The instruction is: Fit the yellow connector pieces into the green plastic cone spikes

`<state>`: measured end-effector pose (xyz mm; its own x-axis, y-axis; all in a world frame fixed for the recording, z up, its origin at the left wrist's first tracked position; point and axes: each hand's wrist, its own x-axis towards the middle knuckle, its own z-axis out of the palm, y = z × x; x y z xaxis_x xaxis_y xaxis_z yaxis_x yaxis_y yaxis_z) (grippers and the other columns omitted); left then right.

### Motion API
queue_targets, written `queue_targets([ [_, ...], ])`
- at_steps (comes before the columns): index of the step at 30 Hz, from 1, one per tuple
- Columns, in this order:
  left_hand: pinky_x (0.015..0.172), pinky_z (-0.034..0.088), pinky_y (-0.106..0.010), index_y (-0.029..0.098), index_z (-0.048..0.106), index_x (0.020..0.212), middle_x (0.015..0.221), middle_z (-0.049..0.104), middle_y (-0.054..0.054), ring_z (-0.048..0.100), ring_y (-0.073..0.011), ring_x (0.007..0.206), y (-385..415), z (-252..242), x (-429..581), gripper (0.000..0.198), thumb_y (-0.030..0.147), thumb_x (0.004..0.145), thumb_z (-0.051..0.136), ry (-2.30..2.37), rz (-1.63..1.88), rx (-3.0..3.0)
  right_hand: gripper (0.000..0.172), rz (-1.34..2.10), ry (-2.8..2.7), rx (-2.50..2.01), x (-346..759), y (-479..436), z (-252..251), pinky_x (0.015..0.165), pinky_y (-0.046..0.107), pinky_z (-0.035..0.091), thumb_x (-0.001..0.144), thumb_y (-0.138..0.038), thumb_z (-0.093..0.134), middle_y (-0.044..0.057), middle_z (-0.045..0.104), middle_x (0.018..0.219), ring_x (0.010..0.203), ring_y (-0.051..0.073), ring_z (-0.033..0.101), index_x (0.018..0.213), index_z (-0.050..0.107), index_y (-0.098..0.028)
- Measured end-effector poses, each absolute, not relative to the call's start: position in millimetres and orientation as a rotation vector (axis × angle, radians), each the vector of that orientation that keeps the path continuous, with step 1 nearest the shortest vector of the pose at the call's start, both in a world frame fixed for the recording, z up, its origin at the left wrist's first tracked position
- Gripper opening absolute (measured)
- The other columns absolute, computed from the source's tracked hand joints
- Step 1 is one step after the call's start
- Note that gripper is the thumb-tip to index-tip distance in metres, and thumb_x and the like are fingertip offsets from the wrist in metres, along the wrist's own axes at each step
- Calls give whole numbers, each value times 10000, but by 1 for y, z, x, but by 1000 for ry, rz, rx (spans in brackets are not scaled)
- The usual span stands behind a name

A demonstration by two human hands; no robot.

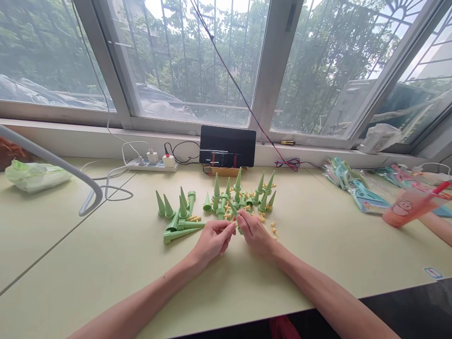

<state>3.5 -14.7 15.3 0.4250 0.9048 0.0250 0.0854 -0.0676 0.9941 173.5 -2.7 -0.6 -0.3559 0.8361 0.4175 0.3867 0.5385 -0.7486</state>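
My right hand is closed around a green plastic cone spike, its pointed end tilted up and to the left. Close against it, my left hand pinches what looks like a small yellow plastic piece, mostly hidden by the fingertips. Beyond the hands stand several green cone spikes, point up, with small yellow pieces scattered among and beside them. Left of my left hand, longer green spikes lie on their sides, and upright green cones stand behind those.
A tablet with a phone before it leans by the window. A power strip, a grey curved bar and a green soft pack are at left. At right, another person's arm is beside a pink drink cup and bagged items.
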Motion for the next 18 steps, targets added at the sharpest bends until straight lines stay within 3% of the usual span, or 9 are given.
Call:
queue_targets([
  [7,521,235,-252,178,323,582,556,323,36,266,-95,541,-10,1,1,414,291,949,478,1013,1182,2151,286,703,-1897,-1070,170,-4,-3,534,283,294,1038,-334,279,-48,324,625,537,138,316,799,392,-224],
  [15,520,260,-237,186,359,643,598,342,37,267,-103,536,-7,-6,-2,345,178,978,441,964,1272,2529,304,765,-1859,-1074,168,-6,-1,548,301,295,1045,-355,266,-29,349,665,571,148,339,821,420,-219],
  [18,519,264,-235,189,368,653,603,337,38,269,-105,531,-7,-7,-2,334,168,979,437,958,1286,2562,303,840,-1846,-1063,168,-8,0,543,301,289,1051,-359,249,-47,308,635,539,145,310,914,477,-214],
])
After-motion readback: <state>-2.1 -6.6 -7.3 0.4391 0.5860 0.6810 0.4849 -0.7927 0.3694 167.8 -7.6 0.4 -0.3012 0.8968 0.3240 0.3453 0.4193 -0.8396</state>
